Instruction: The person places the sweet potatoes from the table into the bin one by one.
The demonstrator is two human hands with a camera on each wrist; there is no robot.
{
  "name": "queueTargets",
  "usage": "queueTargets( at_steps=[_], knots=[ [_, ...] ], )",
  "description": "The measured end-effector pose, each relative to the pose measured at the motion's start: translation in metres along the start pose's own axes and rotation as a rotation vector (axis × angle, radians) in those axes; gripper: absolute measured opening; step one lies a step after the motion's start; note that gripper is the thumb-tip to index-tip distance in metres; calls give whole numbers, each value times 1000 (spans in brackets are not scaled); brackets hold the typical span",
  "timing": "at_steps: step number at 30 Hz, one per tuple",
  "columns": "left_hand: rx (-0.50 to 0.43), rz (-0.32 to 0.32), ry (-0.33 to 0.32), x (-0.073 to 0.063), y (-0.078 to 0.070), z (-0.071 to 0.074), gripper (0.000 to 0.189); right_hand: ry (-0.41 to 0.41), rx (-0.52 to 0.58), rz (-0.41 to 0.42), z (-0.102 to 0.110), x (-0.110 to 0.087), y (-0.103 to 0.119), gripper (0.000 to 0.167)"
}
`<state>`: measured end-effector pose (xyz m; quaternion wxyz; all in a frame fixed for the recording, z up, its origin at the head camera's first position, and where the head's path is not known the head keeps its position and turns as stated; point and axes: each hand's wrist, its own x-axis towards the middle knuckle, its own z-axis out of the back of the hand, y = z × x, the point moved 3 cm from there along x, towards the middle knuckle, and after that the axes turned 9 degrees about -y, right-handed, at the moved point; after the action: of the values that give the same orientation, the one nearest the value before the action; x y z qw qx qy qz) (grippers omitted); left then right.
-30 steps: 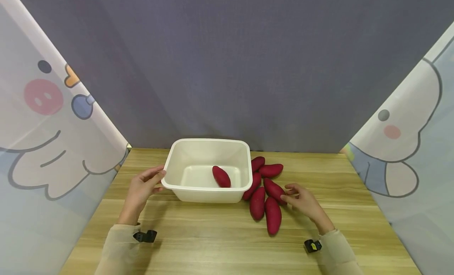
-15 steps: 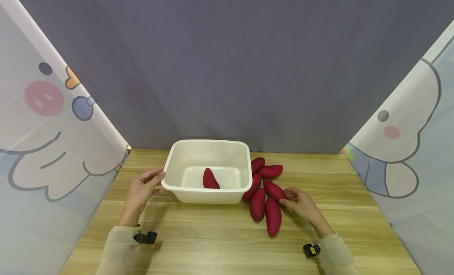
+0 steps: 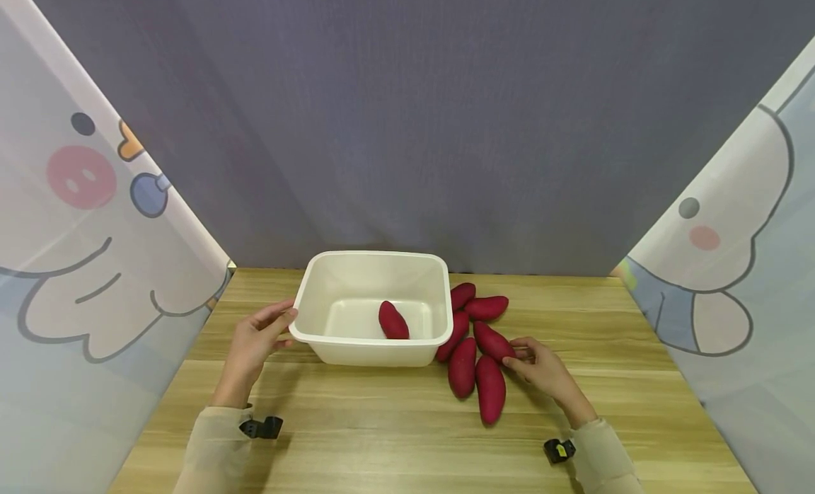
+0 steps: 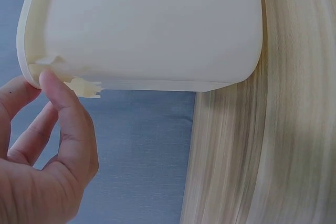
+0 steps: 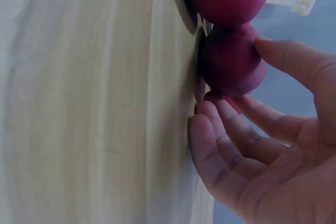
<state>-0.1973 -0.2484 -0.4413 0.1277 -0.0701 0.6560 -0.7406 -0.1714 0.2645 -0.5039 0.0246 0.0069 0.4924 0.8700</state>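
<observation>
The left grip (image 3: 252, 344) pinches the cream tub (image 3: 376, 354) by its rim, likely steadying it; right of the tub, the right grip (image 3: 542, 368) pinches a red sweet potato (image 3: 492, 342) (by its exposed end, probably easiest reached).

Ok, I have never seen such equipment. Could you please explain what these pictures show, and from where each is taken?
No machine works here: you see a person's left hand and right hand, both bare. The wide picture is from a camera on the head, looking forward and down. The two close pictures are from small cameras on the wrists, each watching its own hand. On the wooden table is a cream plastic tub with one red sweet potato inside. Six more sweet potatoes show to its right. The left hand pinches the tub at its left edge. The right hand has its thumb and fingers around the end of one grouped sweet potato.
</observation>
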Motion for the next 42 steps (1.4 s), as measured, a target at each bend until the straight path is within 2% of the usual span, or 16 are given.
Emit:
queueTargets(
  at_steps=[11,18,25,29,35,42],
  knots=[
    [-21,7,4,2,3,0,52,-14,58,-55,0,1,-7,50],
    [-28,12,16,2,2,0,53,-36,77,-61,2,1,-7,54],
    [-42,8,22,2,2,0,53,-62,167,-99,7,1,-8,48],
    [-60,11,20,1,1,0,53,-50,254,-134,10,2,-7,47],
    [-53,6,23,1,1,0,52,-9,361,-139,19,4,8,49],
    [-45,9,24,0,0,0,53,-13,410,-60,28,12,35,50]
  ],
)
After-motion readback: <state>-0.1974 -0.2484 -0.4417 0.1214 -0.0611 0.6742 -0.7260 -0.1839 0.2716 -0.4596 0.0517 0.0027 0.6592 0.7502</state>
